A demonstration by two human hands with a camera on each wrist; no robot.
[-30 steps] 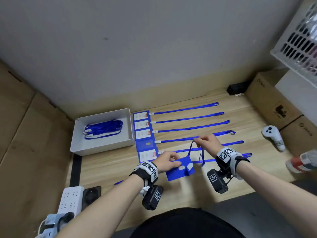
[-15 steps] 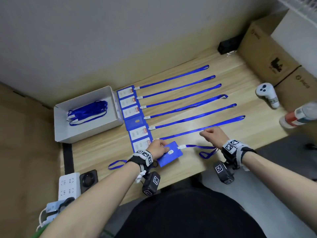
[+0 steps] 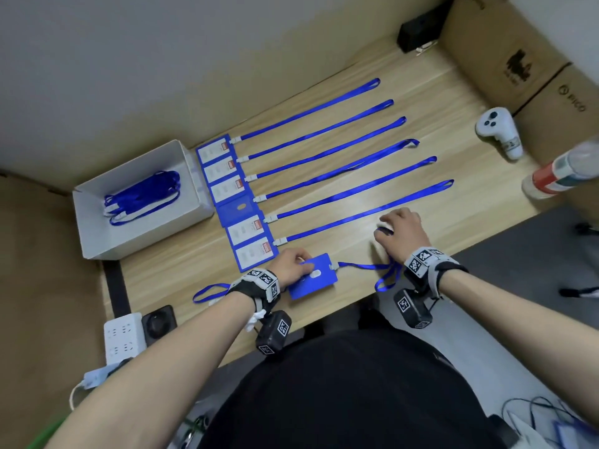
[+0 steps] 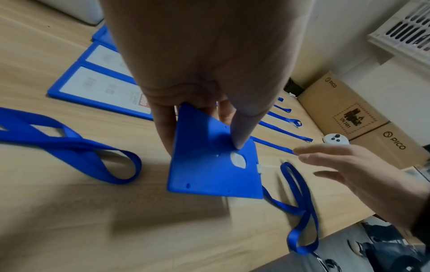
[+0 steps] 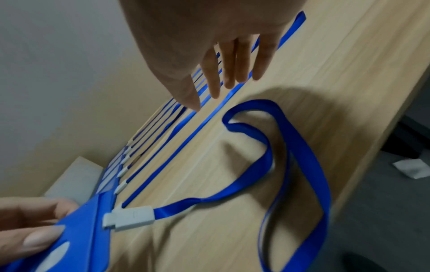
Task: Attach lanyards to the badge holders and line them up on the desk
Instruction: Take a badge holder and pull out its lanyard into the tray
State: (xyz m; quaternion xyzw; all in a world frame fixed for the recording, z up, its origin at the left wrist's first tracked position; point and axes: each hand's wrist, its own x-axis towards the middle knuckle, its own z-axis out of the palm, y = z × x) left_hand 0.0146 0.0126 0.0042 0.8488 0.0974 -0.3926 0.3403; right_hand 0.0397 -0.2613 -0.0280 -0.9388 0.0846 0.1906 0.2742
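My left hand (image 3: 296, 265) pinches a blue badge holder (image 3: 312, 278), back side up, low over the desk (image 3: 324, 315) at the near end of the row; the thumb (image 4: 239, 132) presses its back. A white clip (image 5: 130, 218) joins it to a blue lanyard (image 5: 267, 147), whose strap lies slack in a loop (image 3: 385, 280) by the front edge. My right hand (image 3: 393, 230) hovers over that strap with straight fingers (image 5: 232, 70), holding nothing. Several finished holders (image 3: 249, 228) with straight lanyards (image 3: 356, 189) lie in a row behind.
A white box (image 3: 94, 241) at the left holds spare lanyards (image 3: 142, 196). One loose lanyard (image 3: 207, 291) lies by my left wrist. A white controller (image 3: 497, 131), cardboard boxes (image 3: 518, 59) and a spray can (image 3: 564, 173) stand at the right; a power strip (image 3: 124, 338) sits off the near-left corner.
The holder came down from above the desk to the near end of the row. My right hand, which pinched the raised strap a second ago, has let it fall slack.
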